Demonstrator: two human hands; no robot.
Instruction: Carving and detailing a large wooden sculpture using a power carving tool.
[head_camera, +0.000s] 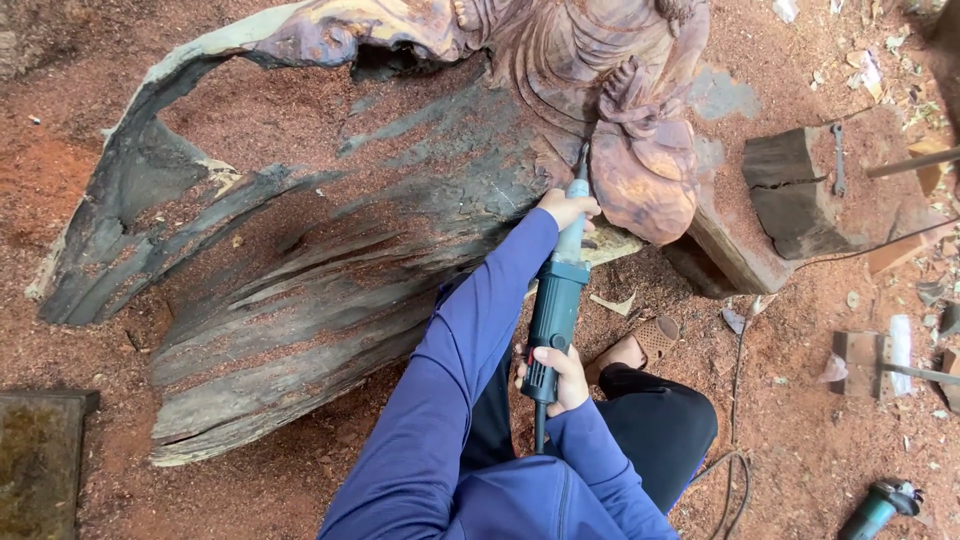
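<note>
While sawdust covered the ground (830, 440), a teal die grinder (556, 305) was held against the carved wood sculpture (640, 170): its neck was clasped by the left hand (566, 208), its rear by the right hand (558, 378). No containers or labels could be made out.

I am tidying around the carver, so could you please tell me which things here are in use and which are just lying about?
In use:
- die grinder, left hand at its nose, right hand at its rear
- wood carving

Lying about:
- angle grinder
- wood block
- wrench
- metal plate
</note>
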